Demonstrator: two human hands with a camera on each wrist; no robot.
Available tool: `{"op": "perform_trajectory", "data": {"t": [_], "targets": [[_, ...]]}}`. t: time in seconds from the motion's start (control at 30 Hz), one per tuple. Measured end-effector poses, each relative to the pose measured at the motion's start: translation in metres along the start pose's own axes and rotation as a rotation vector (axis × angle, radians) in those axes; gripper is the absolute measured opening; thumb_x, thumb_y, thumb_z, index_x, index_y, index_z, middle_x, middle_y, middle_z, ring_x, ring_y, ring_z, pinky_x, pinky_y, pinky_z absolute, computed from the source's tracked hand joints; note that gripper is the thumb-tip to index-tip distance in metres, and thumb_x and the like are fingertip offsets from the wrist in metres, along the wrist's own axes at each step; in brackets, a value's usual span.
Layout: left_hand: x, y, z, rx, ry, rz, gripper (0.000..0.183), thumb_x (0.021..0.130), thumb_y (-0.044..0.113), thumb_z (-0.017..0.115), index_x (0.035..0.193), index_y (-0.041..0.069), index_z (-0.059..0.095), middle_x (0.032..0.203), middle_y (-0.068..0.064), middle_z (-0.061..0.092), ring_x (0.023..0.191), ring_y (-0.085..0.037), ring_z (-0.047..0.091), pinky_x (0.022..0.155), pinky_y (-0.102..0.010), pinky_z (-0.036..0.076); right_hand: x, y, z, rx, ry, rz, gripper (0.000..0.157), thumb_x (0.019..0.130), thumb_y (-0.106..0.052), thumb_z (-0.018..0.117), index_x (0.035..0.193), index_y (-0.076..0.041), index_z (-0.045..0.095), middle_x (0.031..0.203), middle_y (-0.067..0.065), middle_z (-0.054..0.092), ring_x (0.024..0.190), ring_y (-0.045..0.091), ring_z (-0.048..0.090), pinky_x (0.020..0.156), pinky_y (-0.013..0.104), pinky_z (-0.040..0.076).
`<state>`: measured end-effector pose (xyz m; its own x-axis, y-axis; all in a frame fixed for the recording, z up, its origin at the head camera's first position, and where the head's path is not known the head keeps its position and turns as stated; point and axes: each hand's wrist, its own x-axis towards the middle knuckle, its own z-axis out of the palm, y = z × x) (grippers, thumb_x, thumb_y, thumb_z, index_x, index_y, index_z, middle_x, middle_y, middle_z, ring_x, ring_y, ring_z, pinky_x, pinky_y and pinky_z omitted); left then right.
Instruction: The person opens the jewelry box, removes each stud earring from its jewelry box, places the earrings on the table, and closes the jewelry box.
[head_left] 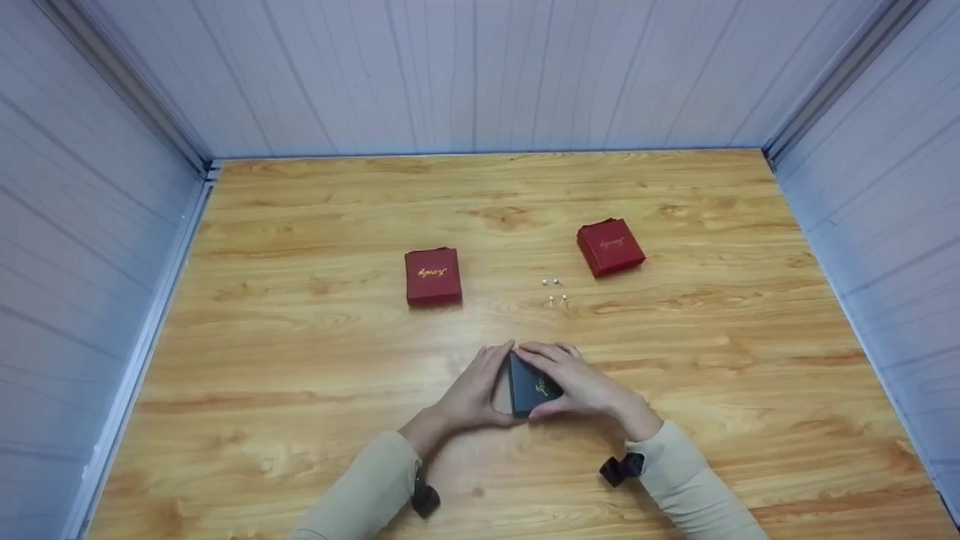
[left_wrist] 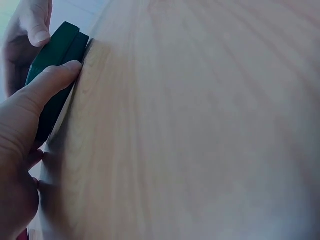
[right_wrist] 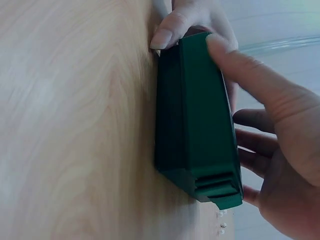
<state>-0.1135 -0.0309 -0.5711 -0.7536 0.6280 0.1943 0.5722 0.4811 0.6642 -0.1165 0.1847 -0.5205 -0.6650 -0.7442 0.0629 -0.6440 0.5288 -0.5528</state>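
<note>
A dark green jewelry box [head_left: 529, 388] with gold lettering lies on the table between both hands. The left hand [head_left: 466, 390] holds its left side, with the thumb at the near edge and fingertips at the far edge. From the right, the right hand [head_left: 583, 382] grips the lid, its thumb on the near edge and its fingers over the far one. In the right wrist view the lid [right_wrist: 207, 110] sits over the darker base [right_wrist: 170, 110], and a ribbon tab [right_wrist: 220, 192] sticks out at one side. The inside of the box is hidden.
Two red boxes with gold lettering stand farther back, one on the left [head_left: 433, 277] and one on the right [head_left: 611, 247]. Several small stud earrings [head_left: 556, 283] lie between them on the wooden table [head_left: 300, 360]. Pale panel walls [head_left: 480, 75] enclose the back and sides.
</note>
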Motion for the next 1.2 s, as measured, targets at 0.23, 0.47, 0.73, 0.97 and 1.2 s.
{"op": "perform_trajectory", "data": {"t": [0.23,0.47,0.73,0.97,1.2], "targets": [[0.002,0.001,-0.006,0.024,-0.057,0.025,0.117,0.053,0.051,0.077,0.139,0.003,0.016,0.134,-0.009,0.030,0.122,-0.020,0.030,0.105,-0.036,0.018,0.003,0.003,-0.013,0.012,-0.012,-0.013,0.077,0.072,-0.041,0.068,0.133,-0.004,0.038,0.133,0.013,0.038,0.120,0.024,0.034,0.094,0.046,0.023],[0.005,0.003,-0.013,0.035,-0.077,0.024,0.119,0.052,0.059,0.075,0.140,0.005,0.016,0.136,-0.007,0.027,0.122,-0.019,0.029,0.102,-0.031,0.025,0.006,0.007,-0.030,0.011,-0.042,0.026,0.071,0.074,-0.039,0.068,0.130,-0.003,0.042,0.132,0.012,0.040,0.121,0.025,0.034,0.096,0.050,0.023],[0.014,0.011,-0.021,0.069,-0.115,0.020,0.107,0.057,0.059,0.072,0.138,0.007,0.024,0.132,-0.007,0.031,0.119,-0.019,0.035,0.099,-0.031,0.030,0.010,0.016,-0.052,-0.018,-0.061,0.060,0.068,0.076,-0.035,0.066,0.131,-0.003,0.041,0.132,0.014,0.040,0.121,0.028,0.034,0.096,0.056,0.021],[0.020,0.019,-0.027,0.130,-0.157,0.005,0.102,0.061,0.065,0.064,0.137,0.007,0.028,0.131,-0.009,0.034,0.117,-0.020,0.037,0.098,-0.032,0.031,0.017,0.028,-0.073,-0.050,-0.058,0.110,0.064,0.078,-0.028,0.067,0.130,-0.002,0.042,0.131,0.015,0.040,0.120,0.030,0.034,0.097,0.053,0.020],[0.026,0.026,-0.031,0.169,-0.145,0.040,0.091,0.068,0.061,0.062,0.133,0.004,0.036,0.129,-0.009,0.038,0.115,-0.020,0.040,0.097,-0.031,0.033,0.025,0.046,-0.090,-0.099,0.021,0.127,0.060,0.077,-0.024,0.068,0.127,0.000,0.045,0.127,0.019,0.043,0.117,0.032,0.037,0.093,0.051,0.022]]}}
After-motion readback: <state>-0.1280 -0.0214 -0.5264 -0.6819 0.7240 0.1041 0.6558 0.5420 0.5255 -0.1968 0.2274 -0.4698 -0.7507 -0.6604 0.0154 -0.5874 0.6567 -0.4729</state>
